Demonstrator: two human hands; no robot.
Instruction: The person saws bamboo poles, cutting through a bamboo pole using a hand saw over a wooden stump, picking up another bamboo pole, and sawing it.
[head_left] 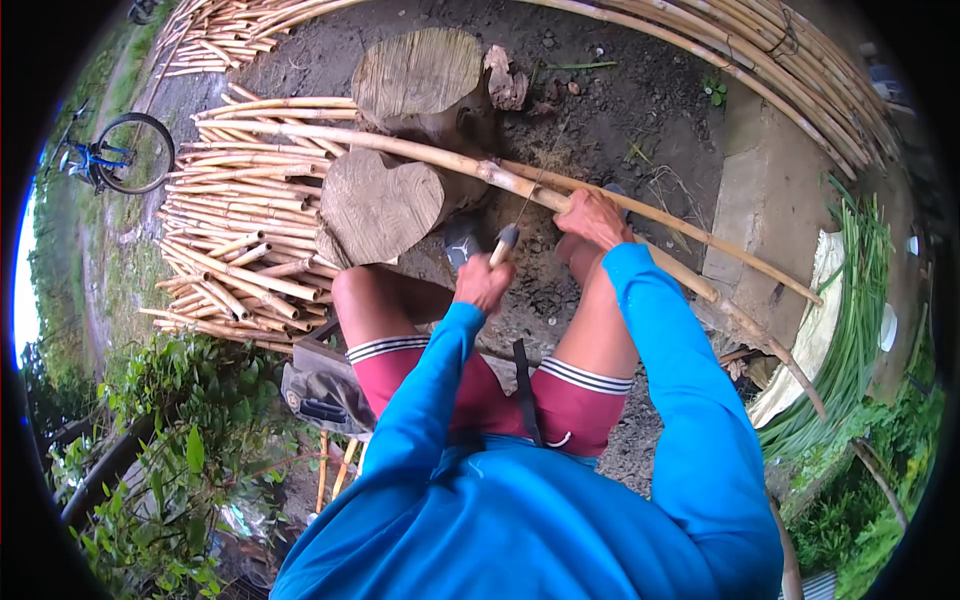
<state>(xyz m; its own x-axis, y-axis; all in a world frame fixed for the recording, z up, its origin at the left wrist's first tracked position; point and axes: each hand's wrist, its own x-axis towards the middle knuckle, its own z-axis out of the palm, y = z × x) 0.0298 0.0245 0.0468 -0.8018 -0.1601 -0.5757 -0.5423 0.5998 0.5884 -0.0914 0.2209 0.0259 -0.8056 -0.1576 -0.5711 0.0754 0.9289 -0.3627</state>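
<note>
My left hand (483, 283) is closed around the pale handle of a wooden-handled blade (504, 243). Its thin blade shows nearly edge-on, crossing the bamboo pole; whether it touches the pole I cannot tell. Wrapped round that long bamboo pole (440, 156) is my right hand (597, 217), just right of the blade and above my right knee. The pole slants from the upper left down to the lower right, passing the tree stumps. A thinner bamboo pole (720, 242) lies beyond it, at a slight angle.
Two cut tree stumps (385, 205) stand ahead to the left. Beside them is a pile of cut bamboo pieces (235, 205). Long bamboo poles (740, 45) lie at the upper right, green strips (850, 300) at the right. A bicycle (115, 155) stands far left.
</note>
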